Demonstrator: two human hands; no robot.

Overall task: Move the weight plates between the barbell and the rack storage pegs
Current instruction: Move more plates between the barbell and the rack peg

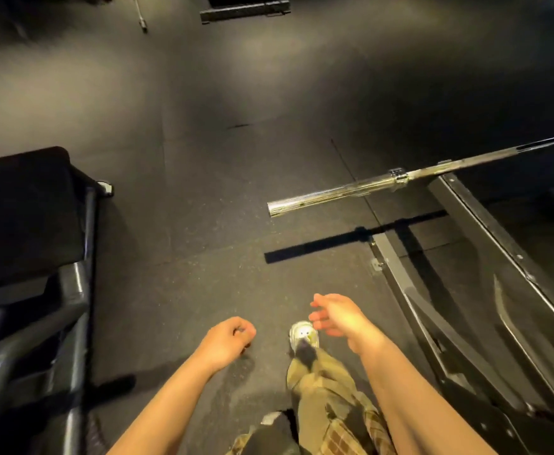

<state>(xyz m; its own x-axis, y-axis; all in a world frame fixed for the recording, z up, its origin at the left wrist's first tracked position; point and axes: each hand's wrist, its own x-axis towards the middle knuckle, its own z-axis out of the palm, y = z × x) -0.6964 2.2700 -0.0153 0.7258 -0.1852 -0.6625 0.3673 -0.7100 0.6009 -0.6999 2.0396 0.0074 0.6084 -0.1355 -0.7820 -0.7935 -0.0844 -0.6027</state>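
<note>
Looking down at dark rubber gym floor (203,178). Both hands low in view, apart from each other, holding nothing. Left hand (228,339) at about 6 o'clock, fingers curled loosely inward into a soft fist. Right hand (334,315) just to the 3 o'clock side of it, fingers spread and relaxed, hovering above a light-coloured shoe (303,336) with an olive trouser leg (321,399) behind it.

Barbell (384,183) at roughly 2 o'clock, resting up on the rack (485,257), bare chrome sleeve end pointing toward 9 o'clock with no plate on it, a collar partway along the sleeve near the rack upright. Dark shadow of the sleeve on the floor directly beneath. No weight plates clearly made out; dark curved shapes inside the rack frame at 4 o'clock too dim to identify.

Padded black bench (22,218) with a metal frame at 9 o'clock. Second bar (139,11) lying on the floor at 11 o'clock, beside a black equipment base (244,9) at 12 o'clock.
</note>
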